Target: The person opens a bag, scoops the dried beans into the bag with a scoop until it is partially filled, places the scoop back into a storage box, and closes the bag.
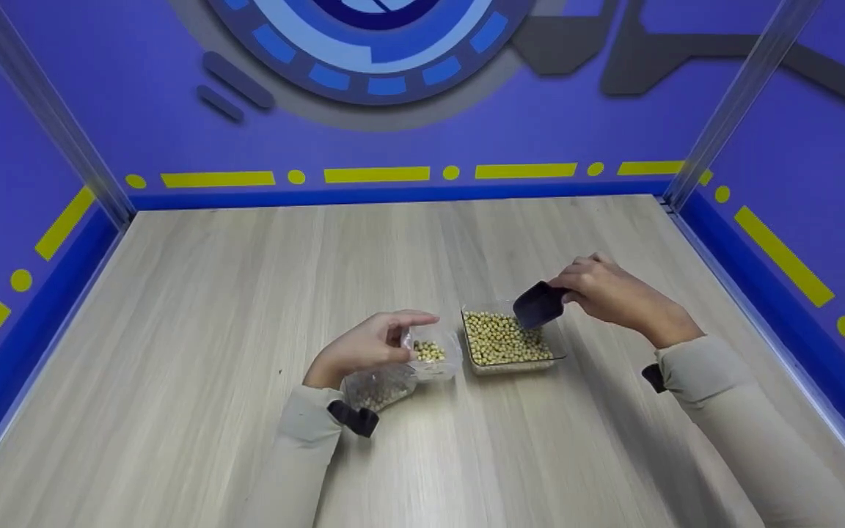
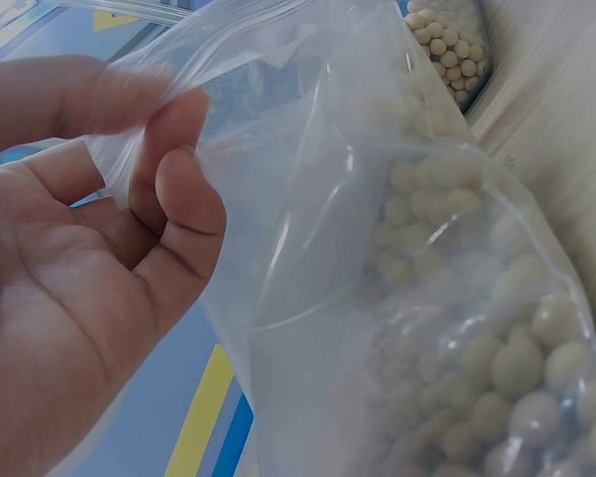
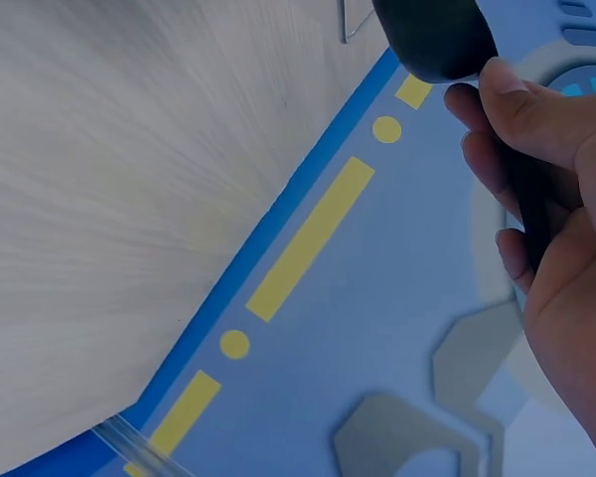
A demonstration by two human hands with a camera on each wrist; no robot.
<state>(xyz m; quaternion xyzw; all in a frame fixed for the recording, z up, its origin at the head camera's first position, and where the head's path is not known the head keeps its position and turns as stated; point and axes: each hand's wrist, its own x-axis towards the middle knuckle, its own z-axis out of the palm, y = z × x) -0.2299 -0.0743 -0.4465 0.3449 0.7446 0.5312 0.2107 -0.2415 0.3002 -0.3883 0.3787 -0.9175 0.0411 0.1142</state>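
My left hand (image 1: 364, 343) grips a clear zip bag (image 2: 288, 229) by its mouth, thumb and fingers curled at the edge. Round pale yellow beans, like soybeans (image 2: 517, 368), lie in the lower part of the bag. In the head view the bag's mouth gapes to the right, toward a clear square container (image 1: 509, 369) filled with the same beans (image 1: 499, 339). A black scoop (image 1: 538, 305) is in my right hand (image 1: 602, 293), its handle wrapped by the fingers. The scoop's blade tilts down over the container's back right part, its lip right at the beans.
The bag and container stand side by side on a pale wood-grain table (image 1: 195, 330). Blue panels (image 1: 386, 139) with yellow marks wall in its back and sides. A black strap (image 1: 353, 418) sits on the left wrist; another (image 1: 653, 378) is at the right.
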